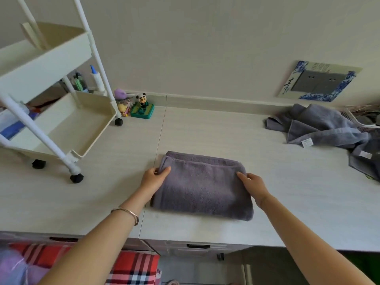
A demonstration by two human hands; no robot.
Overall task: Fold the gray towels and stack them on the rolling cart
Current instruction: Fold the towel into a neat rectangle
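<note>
One towel (202, 186) lies folded into a neat block on the table (287, 198) in front of me. My left hand (153, 177) pinches its far left corner, thumb on top, and my right hand (254, 185) grips the right edge the same way. To my mind the folding of this one is done and it only needs carrying to the cart (86, 128) on my left, where I see no towel yet. A heap of unfolded towels (320, 126) waits far right.

Countertop (205, 128): folded gray towel (202, 186) centre, crumpled towels (320, 126) right, rolling cart (44, 64) left (on casters), panda toy (142, 108).
</note>
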